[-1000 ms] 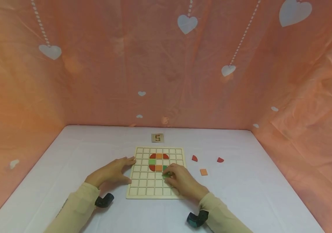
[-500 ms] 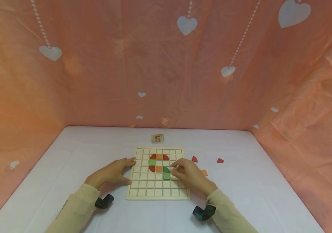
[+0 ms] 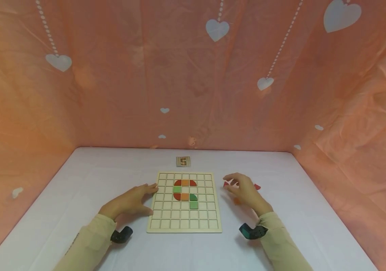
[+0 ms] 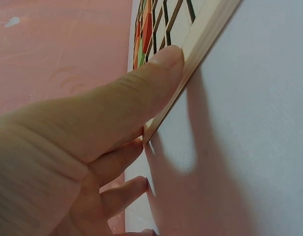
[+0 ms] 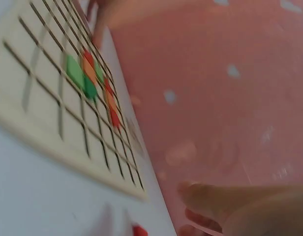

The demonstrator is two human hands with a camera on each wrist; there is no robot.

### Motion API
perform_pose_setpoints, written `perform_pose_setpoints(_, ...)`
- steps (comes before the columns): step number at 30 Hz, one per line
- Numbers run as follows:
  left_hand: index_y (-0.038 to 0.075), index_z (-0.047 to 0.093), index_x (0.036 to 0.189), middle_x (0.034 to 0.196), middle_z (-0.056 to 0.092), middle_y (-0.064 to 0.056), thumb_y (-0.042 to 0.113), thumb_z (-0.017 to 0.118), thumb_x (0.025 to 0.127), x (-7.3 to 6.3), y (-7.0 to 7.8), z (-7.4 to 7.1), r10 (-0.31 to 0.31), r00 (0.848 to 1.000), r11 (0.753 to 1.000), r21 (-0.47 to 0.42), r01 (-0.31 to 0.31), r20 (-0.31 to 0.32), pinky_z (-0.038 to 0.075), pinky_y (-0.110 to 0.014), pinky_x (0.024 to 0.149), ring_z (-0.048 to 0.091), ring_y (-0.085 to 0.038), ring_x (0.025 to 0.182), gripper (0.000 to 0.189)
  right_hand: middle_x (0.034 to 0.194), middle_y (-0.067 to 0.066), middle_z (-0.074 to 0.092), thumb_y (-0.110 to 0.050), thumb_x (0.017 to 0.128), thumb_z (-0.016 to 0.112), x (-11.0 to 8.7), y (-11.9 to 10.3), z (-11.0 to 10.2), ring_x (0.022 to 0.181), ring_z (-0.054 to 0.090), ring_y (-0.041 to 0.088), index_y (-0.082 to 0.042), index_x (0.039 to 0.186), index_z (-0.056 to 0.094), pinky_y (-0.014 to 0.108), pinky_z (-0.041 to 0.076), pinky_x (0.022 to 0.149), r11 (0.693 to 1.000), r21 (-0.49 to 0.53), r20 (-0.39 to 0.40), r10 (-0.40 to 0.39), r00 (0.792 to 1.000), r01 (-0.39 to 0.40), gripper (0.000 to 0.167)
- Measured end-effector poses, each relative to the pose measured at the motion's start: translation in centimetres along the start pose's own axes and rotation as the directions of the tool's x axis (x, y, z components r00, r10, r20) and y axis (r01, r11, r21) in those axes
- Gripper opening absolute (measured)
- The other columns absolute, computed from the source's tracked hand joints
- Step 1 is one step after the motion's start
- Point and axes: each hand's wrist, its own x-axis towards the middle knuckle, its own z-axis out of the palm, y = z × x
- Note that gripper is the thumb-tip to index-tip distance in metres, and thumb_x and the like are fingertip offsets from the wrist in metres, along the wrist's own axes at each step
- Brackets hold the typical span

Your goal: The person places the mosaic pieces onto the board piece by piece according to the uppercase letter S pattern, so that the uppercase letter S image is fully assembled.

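Observation:
A pale wooden grid board [image 3: 170,215] lies on the white table. Along its left edge rests my left hand [image 3: 126,201], fingers spread; in the left wrist view the thumb [image 4: 166,56] touches the board's rim. Red quarter circles, orange squares, a light green square [image 3: 177,189], a dark green quarter circle [image 3: 193,197] and another light green square [image 3: 194,205] sit in board cells. Right of the board, my right hand [image 3: 246,192] hovers with loosely bent fingers over loose pieces. A red quarter circle [image 3: 225,184] shows by its fingertips; nothing is seen between them.
A second loose red quarter circle [image 3: 258,186] peeks out right of that hand, and an orange square [image 3: 237,201] is partly hidden below it. Behind the board lies a small patterned card [image 3: 183,161]. An orange cloth with hearts [image 3: 217,30] surrounds the table.
My right hand has left the light green square in its cell below the dark green piece and moved right, off the board to the loose pieces. The left hand stays at the board's edge.

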Motion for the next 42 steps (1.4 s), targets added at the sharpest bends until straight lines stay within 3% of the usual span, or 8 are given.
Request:
perform_pose_setpoints(8,0.005,0.051,0.147,0.162,0.04,-0.014,0.018,0.088,0.075,0.0,0.0,0.0,0.003,1.0,1.0,0.004,-0.003,-0.006,0.025,-0.064,0.123,0.028,-0.047,0.151,0.082,0.128,0.026,0.063,-0.006,0.095,0.064,-0.5,4.2,-3.5,0.111,0.059,0.038,0.001,0.128,0.065,0.053,0.054,0.094,0.986,-0.025,-0.007,0.163,0.987,-0.163,0.034)
perform_pose_setpoints(17,0.005,0.051,0.148,0.162,0.039,-0.015,0.018,0.088,0.075,-0.2,0.0,-0.1,0.012,1.0,1.0,-0.007,-0.012,-0.001,0.025,-0.066,0.122,0.027,-0.048,0.151,0.082,0.132,0.029,0.059,-0.008,0.094,0.063,-1.6,7.3,-5.0,0.119,0.055,0.044,0.005,0.13,0.06,0.061,0.048,0.104,0.929,-0.032,0.049,0.371,0.928,-0.369,0.038)
perform_pose_setpoints(19,0.005,0.05,0.148,0.162,0.038,-0.016,0.019,0.087,0.076,-0.2,0.1,-0.1,0.014,1.0,1.0,-0.006,-0.014,0.005,0.026,-0.066,0.122,0.027,-0.049,0.151,0.083,0.126,0.025,0.063,-0.008,0.094,0.062,-1.6,7.6,-4.8,0.112,0.057,0.038,0.003,0.125,0.063,0.054,0.052,0.097,0.926,-0.023,0.043,0.378,0.925,-0.377,0.032)
perform_pose_setpoints(24,0.003,0.05,0.148,0.162,0.038,-0.017,0.019,0.088,0.076,-0.2,0.2,-0.3,0.022,1.0,1.0,-0.007,-0.022,0.009,0.026,-0.065,0.122,0.027,-0.049,0.151,0.083,0.103,0.018,0.07,-0.005,0.092,0.066,-1.5,7.4,-4.6,0.094,0.059,0.028,0.001,0.102,0.07,0.037,0.05,0.082,0.955,-0.037,0.004,0.296,0.955,-0.295,0.013)
perform_pose_setpoints(31,0.003,0.052,0.147,0.162,0.039,-0.014,0.02,0.088,0.076,0.0,0.2,-0.3,0.023,1.0,1.0,-0.007,-0.023,0.008,0.025,-0.064,0.123,0.027,-0.047,0.152,0.081,0.088,0.011,0.072,-0.004,0.091,0.07,-1.1,7.1,-3.8,0.082,0.06,0.019,-0.002,0.089,0.069,0.028,0.047,0.075,0.98,-0.054,-0.055,0.187,0.981,-0.19,0.004)
perform_pose_setpoints(34,0.003,0.052,0.146,0.162,0.04,-0.013,0.019,0.088,0.075,0.1,0.1,-0.2,0.018,1.0,1.0,-0.013,-0.018,0.004,0.025,-0.063,0.123,0.027,-0.047,0.152,0.081,0.089,0.009,0.07,-0.006,0.092,0.07,-1.1,7.0,-3.6,0.084,0.058,0.019,-0.004,0.091,0.069,0.028,0.048,0.076,0.977,-0.049,-0.026,0.207,0.978,-0.209,0.003)
perform_pose_setpoints(39,0.004,0.051,0.147,0.162,0.039,-0.014,0.019,0.088,0.075,0.1,0.1,-0.2,0.008,1.0,1.0,-0.013,-0.008,0.004,0.025,-0.065,0.123,0.026,-0.048,0.152,0.082,0.105,0.011,0.069,-0.011,0.094,0.07,-1.2,6.6,-3.9,0.096,0.058,0.025,-0.005,0.108,0.07,0.036,0.053,0.087,0.953,-0.037,0.083,0.304,0.949,-0.302,0.015)
perform_pose_setpoints(42,0.005,0.05,0.148,0.163,0.038,-0.014,0.019,0.088,0.076,0.0,0.0,-0.1,0.0,1.0,1.0,-0.02,0.0,0.005,0.024,-0.064,0.124,0.026,-0.047,0.152,0.082,0.108,0.013,0.068,-0.009,0.093,0.072,-1.2,6.5,-4.1,0.098,0.058,0.028,-0.004,0.11,0.069,0.038,0.053,0.088,0.949,-0.044,0.098,0.314,0.944,-0.311,0.019)
